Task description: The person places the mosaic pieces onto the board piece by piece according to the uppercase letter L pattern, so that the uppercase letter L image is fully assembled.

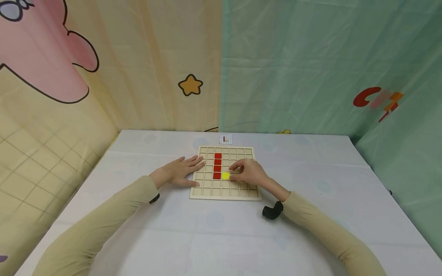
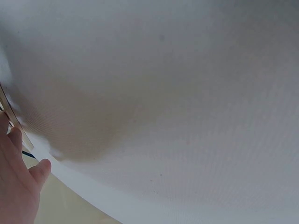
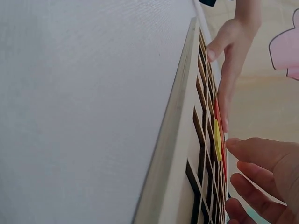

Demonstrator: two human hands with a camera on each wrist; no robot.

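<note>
yellow square tile (image 1: 225, 175) sits in the wooden grid board (image 1: 225, 193) beside four red tiles (image 1: 217, 165), right hand (image 1: 249, 172) curled at it, left hand (image 1: 179, 172) flat; most cells unfilled. left wrist: white surface (image 2: 177, 93). right wrist: tile (image 3: 217, 140) seated, fingertips (image 3: 233, 143) close.

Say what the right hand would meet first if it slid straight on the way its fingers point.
Probably the yellow tile: the right hand points left across the wooden board, fingertips just beside it. The red tiles lie beyond. Whether the fingers already touch is unclear.
</note>
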